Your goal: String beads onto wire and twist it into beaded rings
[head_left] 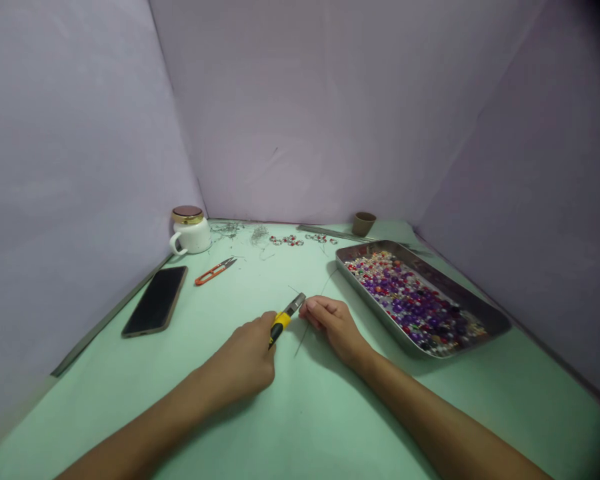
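My left hand (250, 353) is wrapped round a pair of pliers (281, 321) with yellow and black handles. Their metal jaws point up and right, close to the fingertips of my right hand (335, 325). That right hand is closed in a pinch on a thin wire (301, 341). One stretch of wire slants down below the fingers, and fine strands show above them. Whether the jaws touch the wire I cannot tell. A metal tray (380, 308) of mixed beads (410, 303), many of them purple, lies to the right of my right hand.
Orange thread snips (214, 272) and a dark phone (155, 301) lie at left, near a lidded white mug (196, 237). Along the back are tangled wire bits (227, 230), red-and-clear beaded pieces (287, 241), straight wire lengths (330, 231) and a small brown cup (363, 225). Pale walls enclose the table.
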{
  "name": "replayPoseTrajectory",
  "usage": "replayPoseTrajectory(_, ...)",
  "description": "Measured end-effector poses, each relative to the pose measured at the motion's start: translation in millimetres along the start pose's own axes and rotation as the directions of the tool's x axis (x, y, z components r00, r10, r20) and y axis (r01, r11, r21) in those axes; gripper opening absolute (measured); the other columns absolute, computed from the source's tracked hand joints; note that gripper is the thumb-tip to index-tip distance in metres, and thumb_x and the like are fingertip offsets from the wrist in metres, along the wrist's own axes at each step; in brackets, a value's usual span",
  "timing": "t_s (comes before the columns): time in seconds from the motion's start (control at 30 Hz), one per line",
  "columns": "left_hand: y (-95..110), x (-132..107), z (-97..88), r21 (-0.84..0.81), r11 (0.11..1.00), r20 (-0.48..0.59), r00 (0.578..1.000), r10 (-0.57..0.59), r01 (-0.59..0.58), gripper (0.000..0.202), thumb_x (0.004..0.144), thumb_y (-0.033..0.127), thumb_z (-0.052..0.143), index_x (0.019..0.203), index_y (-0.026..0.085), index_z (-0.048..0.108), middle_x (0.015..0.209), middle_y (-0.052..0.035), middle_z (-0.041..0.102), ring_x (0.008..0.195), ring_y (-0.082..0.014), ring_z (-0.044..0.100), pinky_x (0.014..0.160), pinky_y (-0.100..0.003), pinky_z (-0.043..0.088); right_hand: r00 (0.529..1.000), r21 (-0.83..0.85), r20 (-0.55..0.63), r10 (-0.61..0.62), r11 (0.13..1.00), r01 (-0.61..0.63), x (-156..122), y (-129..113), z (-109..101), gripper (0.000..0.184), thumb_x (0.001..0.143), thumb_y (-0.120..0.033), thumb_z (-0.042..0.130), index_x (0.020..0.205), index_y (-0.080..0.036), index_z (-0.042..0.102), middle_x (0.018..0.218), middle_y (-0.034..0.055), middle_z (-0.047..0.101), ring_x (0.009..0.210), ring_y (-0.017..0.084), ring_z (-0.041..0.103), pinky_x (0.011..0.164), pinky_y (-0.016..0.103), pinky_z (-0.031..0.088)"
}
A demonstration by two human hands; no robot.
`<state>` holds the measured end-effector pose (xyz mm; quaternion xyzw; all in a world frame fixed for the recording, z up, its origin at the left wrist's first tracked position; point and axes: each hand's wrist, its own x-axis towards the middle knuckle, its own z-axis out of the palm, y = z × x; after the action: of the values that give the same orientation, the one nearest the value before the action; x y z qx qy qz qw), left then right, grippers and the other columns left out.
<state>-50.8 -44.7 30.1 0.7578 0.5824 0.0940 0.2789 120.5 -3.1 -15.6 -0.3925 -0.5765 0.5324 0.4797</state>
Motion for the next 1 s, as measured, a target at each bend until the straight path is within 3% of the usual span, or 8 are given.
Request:
replayPoseTrajectory(0.1,-5.7,1.0,-7.1,-0.421,0.905,0.215,0.976,0.035,0.060,0.010,0.074,0.023,0.044,0.083,0.018,0.045,0.068,-0.0009,0.051,0.056,-0.0132,0.048,0.051,-0.026,0.039,0.998,0.031,0.025,-0.064,0.998,0.063,0.4,5.6,-2.9,0.032,0.079,-0.042,0.049,0.068,-0.015,0.061,0.052,-0.0023,0.040,0.051,0.012,0.033,0.050,0.025,0.025)
replayPoseTrajectory(0.2,-9.7,3.3,-9.7,-0.746,0.637,0.368,0.917,0.154,0.192,0.022,0.071,0.022,0.049,0.092,0.016,0.043,0.069,-0.0012,0.051,0.052,-0.0120,0.050,0.046,-0.025,0.039,0.997,0.063,0.030,-0.072,0.996,0.070,0.6,9.3,-4.9,0.029,0.080,-0.040,0.049,0.069,-0.016,0.061,0.054,-0.0017,0.042,0.052,0.012,0.034,0.052,0.025,0.025)
replayPoseTrajectory(0.3,-14.5,6.1,-8.0,-0.869,0.404,0.412,0.870,0.270,0.286,0.032,0.070,0.023,0.053,0.098,0.014,0.043,0.072,-0.0038,0.052,0.055,-0.0134,0.053,0.046,-0.025,0.041,0.998,0.101,0.040,-0.041,0.994,0.037,0.8,9.8,-5.4,0.028,0.080,-0.038,0.049,0.069,-0.016,0.061,0.051,-0.0026,0.040,0.050,0.012,0.032,0.051,0.025,0.024)
replayPoseTrajectory(0.4,-18.3,7.8,-6.3,-0.884,0.322,0.436,0.848,0.302,0.340,0.034,0.071,0.025,0.053,0.101,0.013,0.043,0.073,-0.0049,0.052,0.055,-0.0135,0.053,0.045,-0.025,0.041,0.998,0.109,0.044,-0.045,0.993,0.040,1.5,9.1,-4.9,0.027,0.080,-0.037,0.049,0.068,-0.015,0.060,0.049,-0.0033,0.038,0.049,0.011,0.031,0.050,0.026,0.024)
replayPoseTrajectory(0.53,-16.6,8.4,-9.4,-0.860,0.431,0.409,0.872,0.268,0.271,0.032,0.066,0.020,0.053,0.096,0.015,0.044,0.072,-0.0020,0.050,0.052,-0.0111,0.049,0.043,-0.023,0.037,0.998,0.113,0.020,-0.060,0.992,0.057,1.9,10.0,-4.1,0.028,0.079,-0.036,0.049,0.066,-0.015,0.060,0.048,-0.0033,0.039,0.049,0.011,0.033,0.051,0.026,0.024)
replayPoseTrajectory(0.73,-6.5,5.7,-15.0,-0.322,0.947,0.163,0.984,0.072,-0.016,0.017,0.058,0.008,0.045,0.072,0.018,0.045,0.065,0.0010,0.048,0.057,-0.0121,0.046,0.051,-0.023,0.035,1.000,0.071,0.012,-0.014,0.997,0.013,1.5,9.3,-2.6,0.028,0.078,-0.036,0.050,0.065,-0.013,0.061,0.047,-0.0041,0.038,0.046,0.010,0.030,0.048,0.025,0.023)
replayPoseTrajectory(0.83,-2.3,3.3,-8.7,-0.019,1.000,0.035,0.999,0.023,-0.022,0.029,0.061,0.007,0.045,0.088,0.019,0.048,0.077,-0.0032,0.053,0.069,-0.0167,0.051,0.058,-0.025,0.037,1.000,0.070,-0.003,-0.003,0.998,0.003,1.9,8.5,-1.2,0.028,0.077,-0.037,0.052,0.064,-0.014,0.061,0.043,-0.0058,0.034,0.046,0.010,0.031,0.051,0.025,0.027)
replayPoseTrajectory(1.0,1.6,2.2,7.4,0.320,0.947,-0.107,0.994,0.005,0.030,0.055,0.063,0.005,0.043,0.115,0.019,0.037,0.092,-0.0092,0.052,0.076,-0.0210,0.052,0.059,-0.028,0.036,1.000,0.091,-0.016,-0.008,0.996,0.009,3.1,12.5,-1.4,0.027,0.077,-0.037,0.052,0.064,-0.015,0.060,0.044,-0.0058,0.033,0.050,0.012,0.037,0.059,0.027,0.035)
